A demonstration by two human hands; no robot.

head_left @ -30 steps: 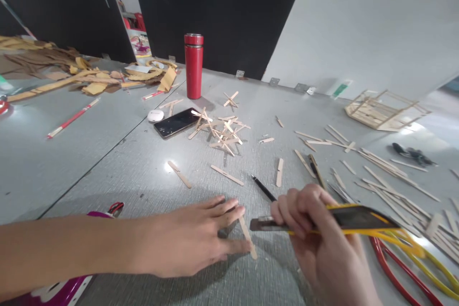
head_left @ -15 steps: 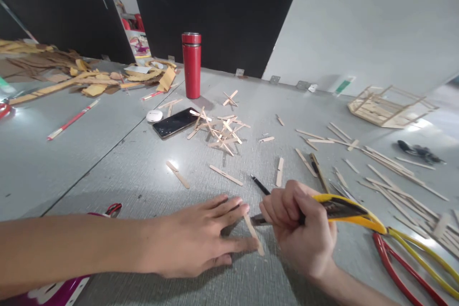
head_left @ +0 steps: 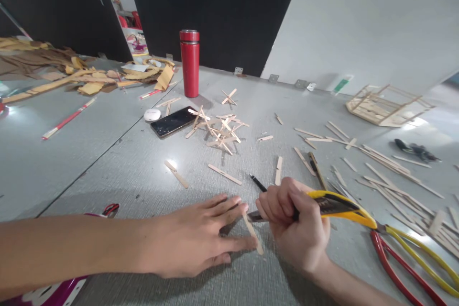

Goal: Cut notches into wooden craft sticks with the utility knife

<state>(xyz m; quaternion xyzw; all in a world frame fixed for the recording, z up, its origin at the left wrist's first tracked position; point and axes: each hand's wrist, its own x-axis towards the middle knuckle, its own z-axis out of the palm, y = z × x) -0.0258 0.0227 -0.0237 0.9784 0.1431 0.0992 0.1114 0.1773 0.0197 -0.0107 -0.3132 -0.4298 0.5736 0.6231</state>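
My left hand (head_left: 204,234) lies on the table with its fingers spread. Its fingertips press down both ends of a short flat wooden stick (head_left: 252,232). Wrapped around a yellow and black utility knife (head_left: 342,208), my right hand (head_left: 296,224) is closed just to the right of that stick. The knife's blade reaches the stick's right edge near its upper half; the exact contact is too small to make out. A black pen (head_left: 258,182) lies partly behind my right hand. Short notched sticks, one of them a wooden stick (head_left: 224,174), lie beyond my hands.
Red and yellow handled pliers (head_left: 383,234) lie at right, near many loose sticks (head_left: 390,186) and a wooden stick frame (head_left: 389,105). Ahead are a stick pile (head_left: 225,131), a phone (head_left: 174,122), a white earbud case (head_left: 152,114) and a red flask (head_left: 190,64).
My right hand and the knife have shifted slightly left, closer to the stick. My left hand stays pressed on it. The view has turned a little.
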